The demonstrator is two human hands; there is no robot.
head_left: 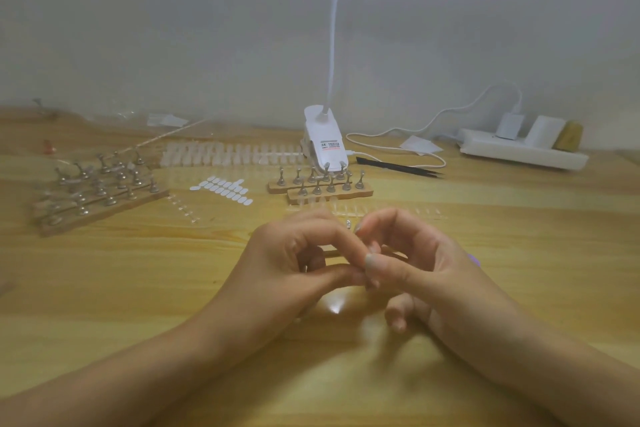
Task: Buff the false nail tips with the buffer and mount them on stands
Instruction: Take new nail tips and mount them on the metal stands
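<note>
Hands: left hand (pixel 304 260) and right hand (pixel 408 263) meet at the fingertips, both pinching something tiny, probably a tip, mostly hidden.
Done: left rack (pixel 100 191) carries some tips.
Left: middle rack (pixel 322 185) bare; row of tips (pixel 228 154) by lamp (pixel 323 142) waiting.

Wooden table (pixel 138 288), cluttered along the back.
Stand racks (pixel 104 199) left and centre, nail-tip strips (pixel 228 154), lamp base (pixel 323 142), power strip (pixel 523 152) upper right.
</note>
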